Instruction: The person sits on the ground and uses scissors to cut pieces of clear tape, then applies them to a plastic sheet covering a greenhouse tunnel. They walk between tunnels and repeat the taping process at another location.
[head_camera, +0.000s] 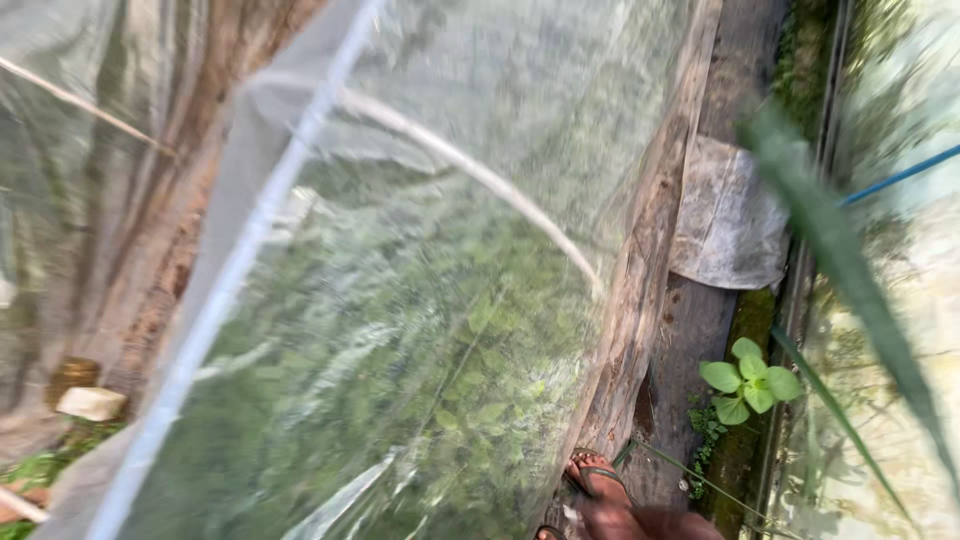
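Neither of my hands is in view. A low tunnel of clear plastic sheeting (400, 300) fills most of the frame, stretched over thin curved hoops (480, 175). Green leafy plants (470, 400) show blurred under the plastic. At the bottom, my foot in a sandal (600, 485) stands on the dirt path next to the tunnel's edge.
A narrow dark dirt path (690, 330) runs along the right of the tunnel. A grey sheet or sack (730, 220) lies on it. A small broad-leaved seedling (750, 380) grows beside it. More plastic (900, 300) and a blue line (900, 175) lie right. A pale block (90, 402) sits left.
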